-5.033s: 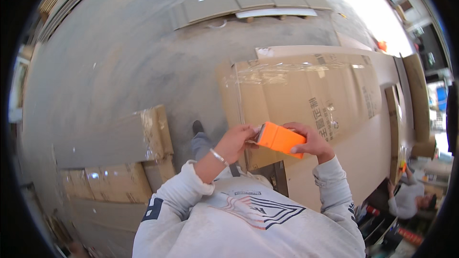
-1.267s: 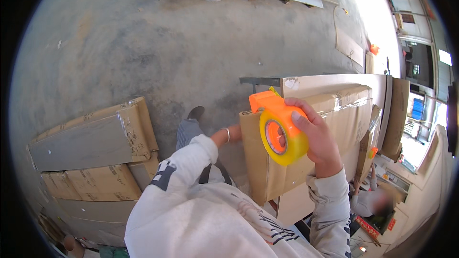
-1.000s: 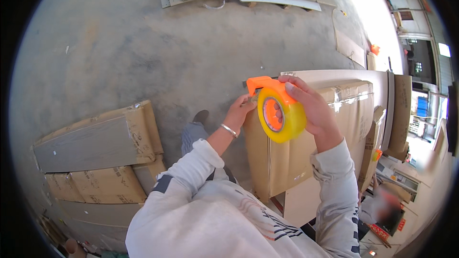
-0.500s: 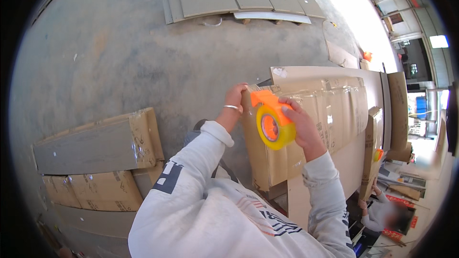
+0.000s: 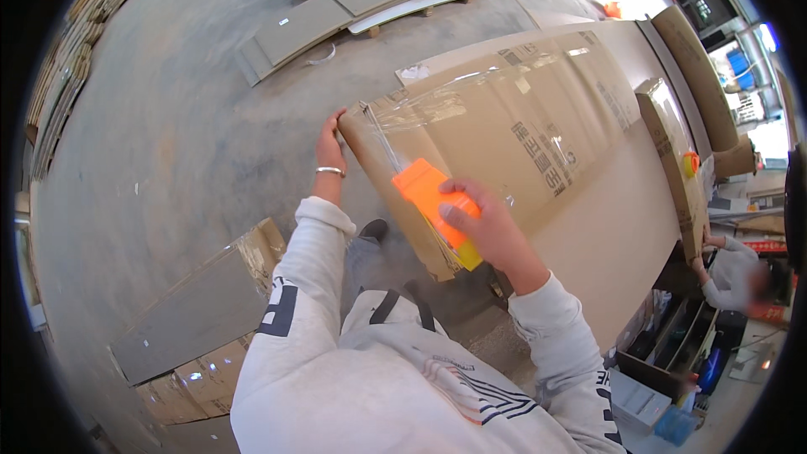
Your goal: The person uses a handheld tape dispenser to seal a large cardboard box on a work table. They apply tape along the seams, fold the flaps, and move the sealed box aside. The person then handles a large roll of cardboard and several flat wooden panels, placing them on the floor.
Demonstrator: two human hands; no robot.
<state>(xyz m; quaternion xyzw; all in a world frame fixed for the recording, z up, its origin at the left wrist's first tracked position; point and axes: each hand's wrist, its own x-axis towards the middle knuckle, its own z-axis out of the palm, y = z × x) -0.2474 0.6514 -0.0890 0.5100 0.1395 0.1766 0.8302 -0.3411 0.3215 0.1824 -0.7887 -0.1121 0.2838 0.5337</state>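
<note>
holding the orange tape dispenser point(image 5: 433, 193) over the left end of the cardboard box point(image 5: 479, 130)!
gripping it in the right hand point(image 5: 486, 223) now, with fingers and thumb closed round the body; bright, even orange, smooth and blocky, seen nearly edge-on, tilted with its blunt end to the upper left, and showing just a wedge of yellow tape roll point(image 5: 468, 256) at the lower right. right by the box's left edge, touching or just above, no telling which. and on the other side, touching the far left corner with the left hand point(image 5: 329, 147), just above a silvery wristband point(image 5: 330, 171); no telling from here between curled fingers and a flat press. underneath, brown creased cardboard with dark print and glossy clear tape point(image 5: 437, 109) along the far side, on a pale board point(image 5: 593, 223).
</note>
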